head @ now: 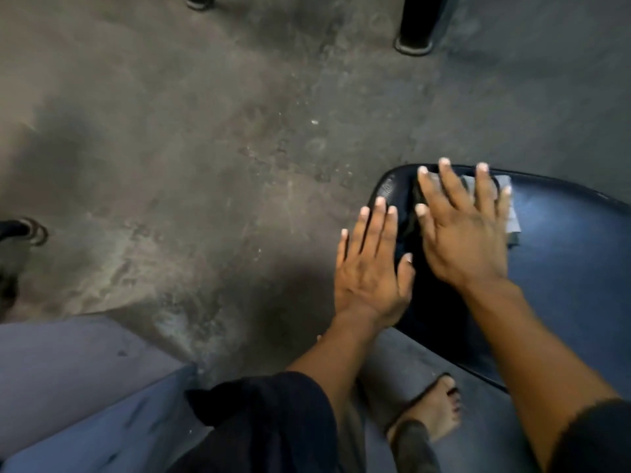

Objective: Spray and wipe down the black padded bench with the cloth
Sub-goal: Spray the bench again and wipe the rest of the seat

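The black padded bench fills the right side of the head view, its rounded corner pointing up and left. A grey cloth lies flat on the pad near that corner. My right hand presses flat on the cloth with fingers spread, covering most of it. My left hand is flat and spread too, resting at the bench's left edge beside the right hand, holding nothing. No spray bottle is in view.
Stained grey concrete floor spreads to the left and above. A black post with a foot stands at the top. A blue-grey slab sits at lower left. My sandalled foot is under the bench edge.
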